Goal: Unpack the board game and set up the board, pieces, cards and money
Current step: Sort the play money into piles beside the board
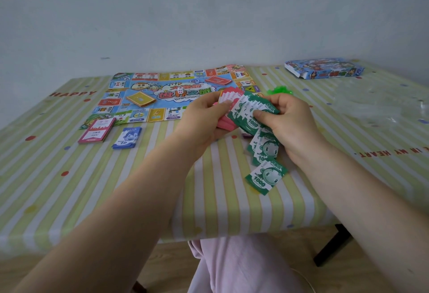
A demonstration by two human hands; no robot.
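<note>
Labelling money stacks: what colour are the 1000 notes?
Green and white 1000 notes, clearest in the head view.

— What is the person wearing?
— Pale pink trousers [234, 267] of a soft, slightly ribbed fabric, seen over the lap.
— Any sleeves?
— Both forearms are bare; the left hand [204, 118] and right hand [287, 120] wear no rings or watch.

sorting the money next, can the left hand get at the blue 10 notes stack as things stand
Probably not yet: the left hand grips pink and green notes, though the path to the blue 10 notes stack looks clear.
</note>
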